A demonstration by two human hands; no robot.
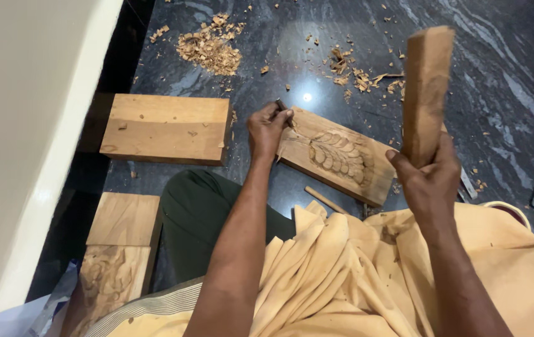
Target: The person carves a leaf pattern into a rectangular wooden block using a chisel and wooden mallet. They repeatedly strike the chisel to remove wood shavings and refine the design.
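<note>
Left hand (269, 128) clamped on chisel (281, 105), tip against carved wood panel (336, 156) on floor (498, 93). Right hand (429, 175) grips raised wooden mallet (426, 81). Shavings (211, 47) scattered.

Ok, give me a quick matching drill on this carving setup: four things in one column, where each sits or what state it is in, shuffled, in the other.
Things:
1. chisel
2. wooden mallet block
3. leaf-carved panel
4. plain board

States:
A. lying uncarved on the floor at the left
B. raised upright in the right hand
C. gripped in the left hand, tip at the panel's end
D. flat on the dark floor, relief partly cut

Pairs: 1-C, 2-B, 3-D, 4-A
</note>
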